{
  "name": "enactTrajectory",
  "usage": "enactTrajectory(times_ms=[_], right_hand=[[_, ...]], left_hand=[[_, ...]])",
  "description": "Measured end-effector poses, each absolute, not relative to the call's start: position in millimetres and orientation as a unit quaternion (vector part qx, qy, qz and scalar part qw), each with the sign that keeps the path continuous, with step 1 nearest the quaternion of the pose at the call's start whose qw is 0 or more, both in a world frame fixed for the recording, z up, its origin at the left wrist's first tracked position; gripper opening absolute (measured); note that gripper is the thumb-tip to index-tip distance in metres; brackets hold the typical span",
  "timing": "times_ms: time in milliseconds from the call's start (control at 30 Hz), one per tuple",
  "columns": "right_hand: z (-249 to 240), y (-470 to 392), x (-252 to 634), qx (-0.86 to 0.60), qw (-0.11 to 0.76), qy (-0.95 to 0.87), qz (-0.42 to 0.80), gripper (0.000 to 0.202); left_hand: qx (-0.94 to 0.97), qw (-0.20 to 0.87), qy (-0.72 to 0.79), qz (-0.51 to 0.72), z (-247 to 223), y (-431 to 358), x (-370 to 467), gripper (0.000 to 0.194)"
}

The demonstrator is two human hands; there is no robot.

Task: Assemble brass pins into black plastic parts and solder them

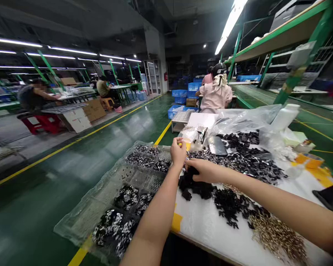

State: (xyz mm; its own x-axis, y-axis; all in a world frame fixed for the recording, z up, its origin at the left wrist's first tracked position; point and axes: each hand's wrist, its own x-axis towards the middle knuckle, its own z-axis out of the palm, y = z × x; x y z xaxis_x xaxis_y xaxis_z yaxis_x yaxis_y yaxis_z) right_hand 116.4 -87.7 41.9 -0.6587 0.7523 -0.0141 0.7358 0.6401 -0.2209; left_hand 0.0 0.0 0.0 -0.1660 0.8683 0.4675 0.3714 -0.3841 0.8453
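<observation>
My left hand (178, 150) is raised near the table's left edge, its fingers bent together; whatever lies between the fingertips is too small to name. Close to its right, my right hand (201, 170) reaches over a pile of black pieces (195, 186), fingers curled at the pile's top edge; what they hold, if anything, is hidden. Beyond the hands lie a wide heap of small black parts (246, 160) and a grey metal tray (217, 145). Small gold-coloured parts (279, 234) are heaped under my right forearm.
A clear compartment tray (86, 218) with shiny black pieces juts out left of the white table (202, 229). Plastic bags (244, 118), a white bottle (285, 116) and orange tape (309, 160) stand at the back right. A person (215, 94) sits ahead near blue crates (180, 94).
</observation>
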Motion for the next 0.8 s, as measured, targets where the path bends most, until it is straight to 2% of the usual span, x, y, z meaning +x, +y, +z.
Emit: enactTrajectory(times_ms=[167,433,567,667,733,800], right_hand=[[33,-101,109,-0.419,0.026,-0.905,0.074,0.036],[40,-115,115,-0.407,0.01,-0.913,0.034,0.039],[58,-127,122,-0.393,0.013,-0.919,-0.014,0.044],[83,-116,146,-0.394,0.038,-0.919,0.004,0.043],[98,-93,178,-0.445,0.044,-0.893,0.041,0.037],[103,-61,221,-0.571,0.02,-0.816,0.088,0.023]], left_hand=[[0.608,0.218,0.513,0.565,-2,3,3,0.014],[0.608,0.217,0.516,0.563,-2,4,5,0.012],[0.609,0.22,0.514,0.563,-1,4,4,0.012],[0.61,0.226,0.515,0.559,-2,6,4,0.014],[0.61,0.23,0.517,0.555,-2,8,4,0.015],[0.611,0.233,0.518,0.551,-1,10,4,0.015]])
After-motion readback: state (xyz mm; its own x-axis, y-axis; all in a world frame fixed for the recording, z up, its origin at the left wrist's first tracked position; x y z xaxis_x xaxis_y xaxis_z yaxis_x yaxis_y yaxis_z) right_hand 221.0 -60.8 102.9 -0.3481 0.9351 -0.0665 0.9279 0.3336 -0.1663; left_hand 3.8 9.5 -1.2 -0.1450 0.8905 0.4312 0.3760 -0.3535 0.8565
